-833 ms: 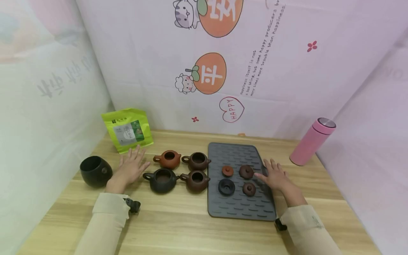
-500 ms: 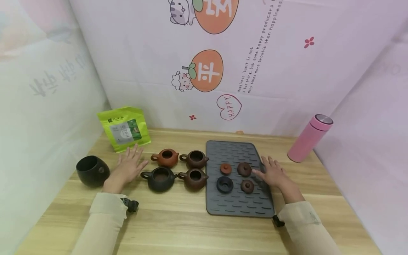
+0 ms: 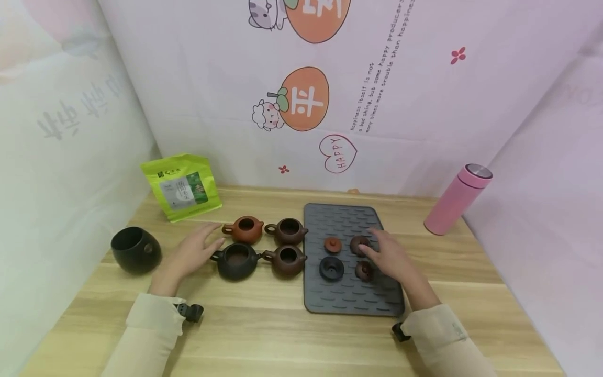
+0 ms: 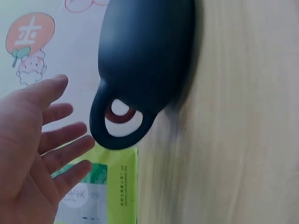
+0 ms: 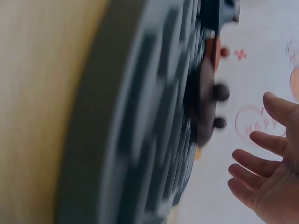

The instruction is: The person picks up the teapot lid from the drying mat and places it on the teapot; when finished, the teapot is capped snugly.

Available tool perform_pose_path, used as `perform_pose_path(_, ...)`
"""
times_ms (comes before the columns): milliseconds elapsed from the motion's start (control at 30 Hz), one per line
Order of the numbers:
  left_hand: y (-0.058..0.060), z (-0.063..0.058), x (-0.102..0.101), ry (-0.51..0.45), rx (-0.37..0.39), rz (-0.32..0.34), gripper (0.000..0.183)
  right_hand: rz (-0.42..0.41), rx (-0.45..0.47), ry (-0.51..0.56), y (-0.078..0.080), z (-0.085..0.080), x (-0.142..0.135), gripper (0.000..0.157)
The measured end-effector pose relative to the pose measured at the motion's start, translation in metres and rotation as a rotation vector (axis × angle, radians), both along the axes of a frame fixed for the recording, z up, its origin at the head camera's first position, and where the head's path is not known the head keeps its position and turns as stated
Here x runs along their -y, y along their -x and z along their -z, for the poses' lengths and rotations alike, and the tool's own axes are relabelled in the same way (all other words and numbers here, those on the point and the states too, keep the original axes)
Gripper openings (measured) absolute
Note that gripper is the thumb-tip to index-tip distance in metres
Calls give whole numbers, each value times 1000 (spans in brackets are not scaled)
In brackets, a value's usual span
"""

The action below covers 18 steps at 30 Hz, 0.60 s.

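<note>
My left hand (image 3: 188, 256) hovers beside the handle of the black teapot (image 3: 236, 264), fingers loosely bent and holding nothing. In the left wrist view the teapot's looped handle (image 4: 112, 140) is just off the fingertips. A reddish teapot (image 3: 248, 229) and two brown teapots, one behind (image 3: 287, 238) and one in front (image 3: 282, 267), stand close by, all lidless. Over the grey mat (image 3: 330, 303) my right hand (image 3: 393, 256) reaches with nothing held, its thumb overlapping the far brown lid (image 3: 356, 242). The near brown lid (image 3: 364, 271), a reddish lid (image 3: 333, 245) and an upturned black lid (image 3: 332, 268) lie there too.
A dark cup (image 3: 136, 254) stands left of my left hand. Behind it a green tea bag (image 3: 182, 188) stands near the back wall. A pink thermos (image 3: 457, 201) is at the back right. Cloth walls (image 3: 226, 104) enclose the wooden table (image 3: 264, 335).
My left hand has moved slightly right to the black teapot's handle, its fingers less spread. The right hand has shifted left from the mat's edge to over the brown lids. The teapots and lids stay put.
</note>
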<state>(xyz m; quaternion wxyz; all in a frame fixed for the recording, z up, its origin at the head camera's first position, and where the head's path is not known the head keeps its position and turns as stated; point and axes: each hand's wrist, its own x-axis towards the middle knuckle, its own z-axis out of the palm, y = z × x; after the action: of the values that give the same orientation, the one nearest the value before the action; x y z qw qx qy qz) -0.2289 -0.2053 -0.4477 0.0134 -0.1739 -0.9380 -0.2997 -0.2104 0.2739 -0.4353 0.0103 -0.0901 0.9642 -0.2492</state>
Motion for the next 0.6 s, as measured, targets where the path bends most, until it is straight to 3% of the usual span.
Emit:
perform_pose_path(200,-6,3,-7,11,27,64,56,-56,-23,41,-7,-1,30,42)
perform_pose_path(600,-15,12,-7,2,62,119,68,-154,113,81,-11,6,55,19)
